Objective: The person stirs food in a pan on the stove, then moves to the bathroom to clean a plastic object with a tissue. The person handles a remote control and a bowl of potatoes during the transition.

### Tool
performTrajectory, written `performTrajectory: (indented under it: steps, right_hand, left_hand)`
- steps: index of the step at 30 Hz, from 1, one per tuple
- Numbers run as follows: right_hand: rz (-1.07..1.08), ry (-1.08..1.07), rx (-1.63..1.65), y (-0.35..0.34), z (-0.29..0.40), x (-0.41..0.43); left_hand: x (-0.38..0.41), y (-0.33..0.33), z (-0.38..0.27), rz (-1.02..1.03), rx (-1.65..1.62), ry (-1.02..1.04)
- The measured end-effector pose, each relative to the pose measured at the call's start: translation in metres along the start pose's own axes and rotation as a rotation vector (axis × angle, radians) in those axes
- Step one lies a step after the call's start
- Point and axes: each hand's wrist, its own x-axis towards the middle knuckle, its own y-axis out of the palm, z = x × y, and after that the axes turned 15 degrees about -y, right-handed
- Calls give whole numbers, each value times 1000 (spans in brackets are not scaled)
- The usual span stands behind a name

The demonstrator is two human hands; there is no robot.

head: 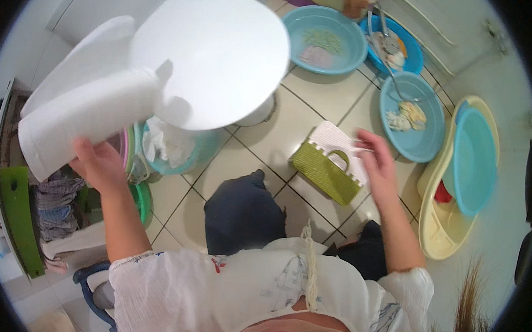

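My left hand (101, 166) grips the lower end of a thick roll of white paper towel (88, 107). A loose sheet (87, 53) stands up from the roll behind it. The roll is tilted and held in front of a white toilet lid (217, 55). My right hand (379, 165) is blurred by motion, with its fingers bent, at the right edge of an olive-green and pale pink woven basket bag (324, 173). A green loop handle (341, 158) shows on the bag. Whether my right fingers hold part of the bag is unclear.
A bin (204, 144) with crumpled white tissue stands below the toilet lid. Blue basins (325, 38) (409, 142) with wet cloths sit on the tiled floor (252, 161). A cream baby bathtub (442, 238) lines the right wall. Left is a green-edged shelf (19, 225) with folded cloth.
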Motion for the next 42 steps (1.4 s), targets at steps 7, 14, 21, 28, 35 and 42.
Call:
performTrajectory:
  steps: [7, 14, 21, 28, 35, 42]
  right_hand:
    - [475, 281, 1222, 75, 56, 12]
    - [202, 568, 1021, 46, 74, 0]
    - [-174, 199, 716, 50, 57, -2]
    - [-354, 141, 1111, 46, 58, 10]
    - [-495, 220, 1291, 34, 72, 25]
    - [-281, 195, 1682, 26, 50, 30]
  left_hand:
    - [-157, 121, -2, 435, -575, -830]
    - [-208, 157, -4, 728, -469, -962]
    - [-237, 170, -5, 670, -630, -1253]
    - [-251, 174, 2, 467, -609, -1474]
    - [-243, 142, 18, 464, -572, -1447]
    - [-229, 113, 22, 491, -746, -1400]
